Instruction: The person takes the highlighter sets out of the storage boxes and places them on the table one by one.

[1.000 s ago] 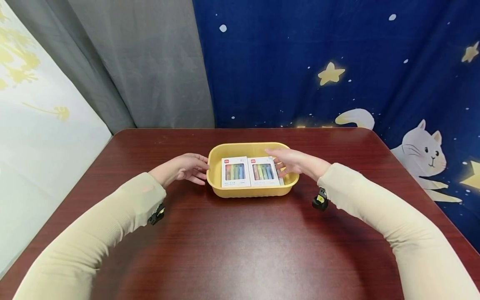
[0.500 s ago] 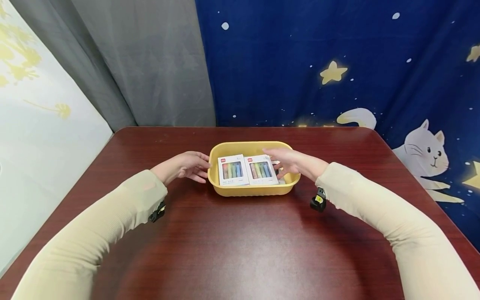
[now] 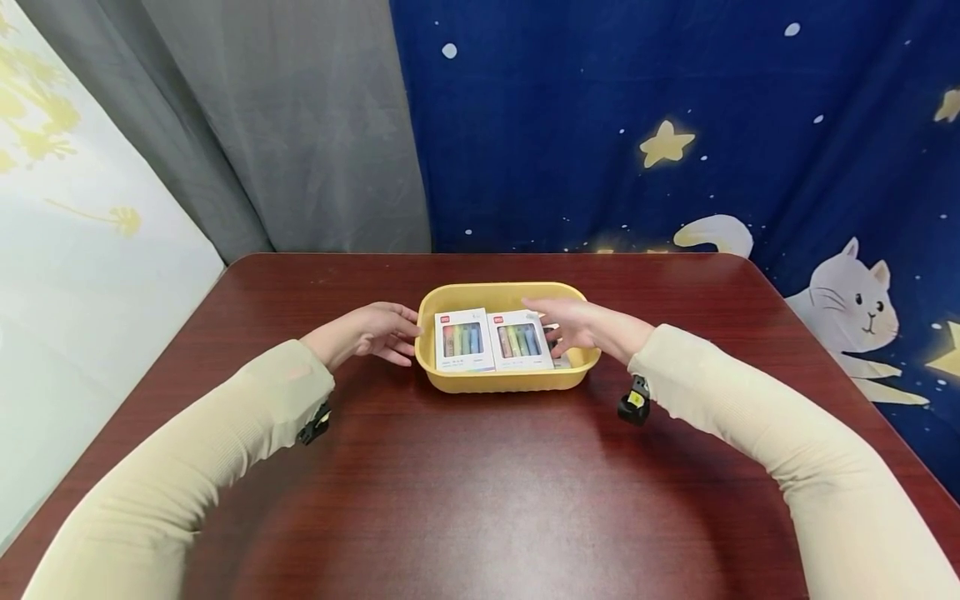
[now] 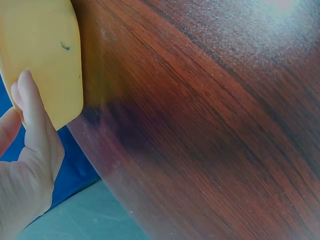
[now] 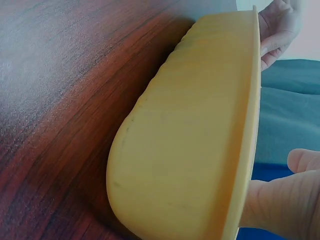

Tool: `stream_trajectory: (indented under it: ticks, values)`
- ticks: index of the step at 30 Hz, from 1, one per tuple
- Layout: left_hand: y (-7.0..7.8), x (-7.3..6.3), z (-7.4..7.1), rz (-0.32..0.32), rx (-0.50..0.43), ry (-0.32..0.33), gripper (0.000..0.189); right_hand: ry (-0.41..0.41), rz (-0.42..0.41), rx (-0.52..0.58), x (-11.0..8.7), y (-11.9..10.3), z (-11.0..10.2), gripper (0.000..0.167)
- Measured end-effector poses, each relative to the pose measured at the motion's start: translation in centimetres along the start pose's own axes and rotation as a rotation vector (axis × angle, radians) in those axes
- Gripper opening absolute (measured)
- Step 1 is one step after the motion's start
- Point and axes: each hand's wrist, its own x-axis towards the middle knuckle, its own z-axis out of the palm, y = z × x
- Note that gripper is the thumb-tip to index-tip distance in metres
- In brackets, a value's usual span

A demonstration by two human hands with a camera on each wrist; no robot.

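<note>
In the head view, a yellow plastic basket (image 3: pixel 498 383) sits on the dark red table, holding two white boxes side by side. Through their windows, the left box (image 3: pixel 462 362) and right box (image 3: pixel 521 363) show rows of colored sticks. My left hand (image 3: pixel 375 333) touches the basket's left end; in the left wrist view its extended fingers lie against the outer wall. My right hand (image 3: pixel 577 323) reaches over the right rim, its loosely bent fingers at the right box's right side. Another item beneath those fingers is mostly hidden.
The reddish-brown wooden table (image 3: pixel 480 483) spreads in front of the basket. Behind it hang a grey curtain (image 3: pixel 300 125) and a blue curtain (image 3: pixel 540 125) with stars and a cat. Small black cameras are strapped at both wrists.
Both boxes have slid slightly left inside the basket, the right one tilting and then straightening. My right hand has moved a little left with them. The left hand stays at the basket's end.
</note>
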Motion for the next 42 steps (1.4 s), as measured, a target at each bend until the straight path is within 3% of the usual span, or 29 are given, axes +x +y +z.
stream_trajectory:
  ticks: [14, 22, 31, 37, 42]
  values:
    - [0.1, -0.1, 0.0, 0.004, 0.007, -0.003, 0.044, -0.02, -0.009, -0.018, -0.1, -0.6, -0.9, 0.06]
    - [0.0, 0.1, -0.1, -0.001, 0.01, -0.002, 0.045, 0.001, -0.006, -0.116, 0.8, -1.1, -1.8, 0.064]
    - [0.0, 0.0, -0.2, -0.002, 0.013, -0.008, 0.047, -0.027, 0.011, -0.145, 1.5, -1.5, -1.9, 0.061]
    - [0.0, 0.0, -0.1, -0.001, 0.008, -0.012, 0.046, -0.031, 0.016, -0.136, 1.5, -1.8, -1.7, 0.062]
    - [0.0, 0.2, -0.1, 0.003, 0.006, -0.013, 0.047, -0.041, -0.004, -0.104, 1.5, -1.6, -1.5, 0.054]
